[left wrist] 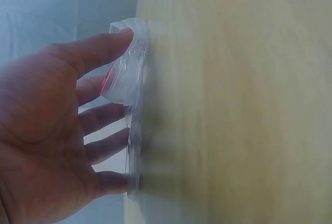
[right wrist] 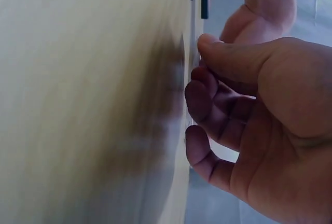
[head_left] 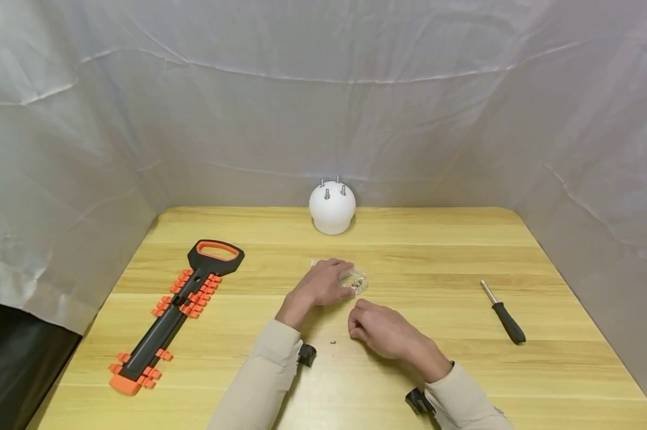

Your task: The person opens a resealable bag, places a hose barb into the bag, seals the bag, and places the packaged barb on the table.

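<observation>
My left hand holds a small clear plastic bag at the middle of the table, with several small metal pieces inside it. In the left wrist view the thumb lies on the raised edge of the bag, which has a red strip, and the spread fingers touch its lower part. My right hand is just nearer to me than the bag, with its fingers loosely curled. The right wrist view shows a gap between thumb and fingers and nothing visible there. A tiny metal piece lies on the table left of that hand.
A white rounded base with several upright metal pins stands at the back. To the left lies a black tool-like bar with orange clips and a handle. A black-handled screwdriver is at right. Grey sheets surround the wooden table.
</observation>
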